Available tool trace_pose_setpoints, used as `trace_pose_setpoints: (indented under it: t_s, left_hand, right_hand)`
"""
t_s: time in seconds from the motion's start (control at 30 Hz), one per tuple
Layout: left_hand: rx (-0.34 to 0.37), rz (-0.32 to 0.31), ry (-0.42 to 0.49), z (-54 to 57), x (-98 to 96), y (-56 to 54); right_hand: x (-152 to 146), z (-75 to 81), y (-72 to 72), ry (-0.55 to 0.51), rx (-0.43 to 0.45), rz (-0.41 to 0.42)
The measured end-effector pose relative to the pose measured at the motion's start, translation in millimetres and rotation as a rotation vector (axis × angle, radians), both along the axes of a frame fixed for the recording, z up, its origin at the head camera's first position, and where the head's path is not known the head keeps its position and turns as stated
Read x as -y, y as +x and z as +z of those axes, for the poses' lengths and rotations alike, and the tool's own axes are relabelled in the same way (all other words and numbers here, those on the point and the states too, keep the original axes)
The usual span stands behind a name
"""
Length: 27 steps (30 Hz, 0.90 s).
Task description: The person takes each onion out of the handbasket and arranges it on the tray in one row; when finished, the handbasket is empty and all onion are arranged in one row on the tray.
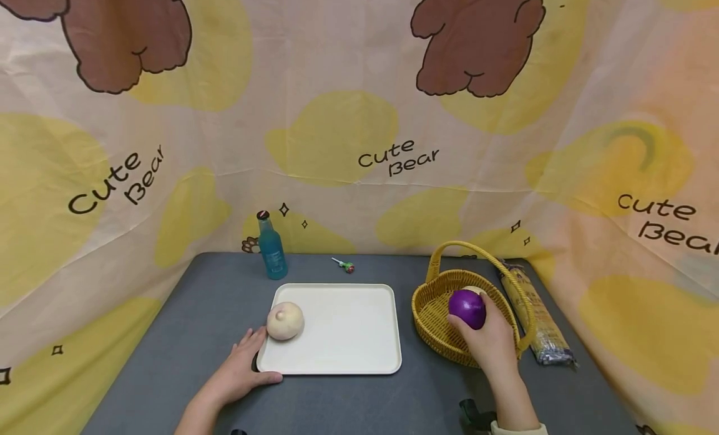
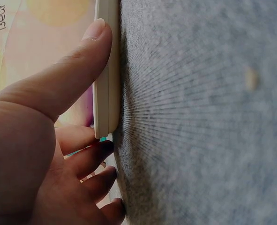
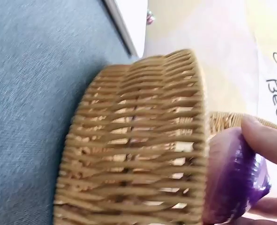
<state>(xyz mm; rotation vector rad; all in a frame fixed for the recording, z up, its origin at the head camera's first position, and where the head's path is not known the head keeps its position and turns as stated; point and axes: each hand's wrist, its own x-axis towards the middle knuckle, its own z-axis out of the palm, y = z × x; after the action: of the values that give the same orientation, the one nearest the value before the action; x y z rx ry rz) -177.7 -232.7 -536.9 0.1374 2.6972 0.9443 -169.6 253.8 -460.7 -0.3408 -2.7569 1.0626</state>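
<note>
My right hand (image 1: 487, 336) grips a purple onion (image 1: 467, 308) just above the yellow wicker basket (image 1: 435, 307) at the right of the grey table. In the right wrist view the purple onion (image 3: 234, 176) sits at the rim of the basket (image 3: 138, 140), with a fingertip on it. A pale item shows in the basket behind the onion. My left hand (image 1: 244, 363) rests flat at the front left corner of the white tray (image 1: 348, 335). Its thumb (image 2: 68, 75) presses the edge of the tray (image 2: 105, 84). A pale cream onion (image 1: 284, 321) lies on the tray's left side.
A blue glass bottle (image 1: 272, 248) stands at the back, left of centre. A small lollipop (image 1: 344, 264) lies behind the tray. A long packet of noodles (image 1: 533, 316) lies right of the basket. A bear-print cloth surrounds the table.
</note>
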Motion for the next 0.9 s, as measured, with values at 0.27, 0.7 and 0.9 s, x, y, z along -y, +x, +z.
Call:
trace_pose_setpoints:
  t_s: [0.27, 0.7, 0.9]
  left_hand:
    - [-0.003, -0.001, -0.008, 0.7, -0.1, -0.3]
    - [0.001, -0.001, -0.007, 1.5, -0.7, 0.8]
    - [-0.009, -0.004, 0.000, 3.5, -0.7, 1.7]
  right_hand:
    - [18, 9.5, -2.0, -0.060, -0.104, 0.022]
    - [49, 10.9, -7.8, -0.124, -0.181, 0.082]
    - [63, 11.6, -10.5, -0.147, -0.197, 0.116]
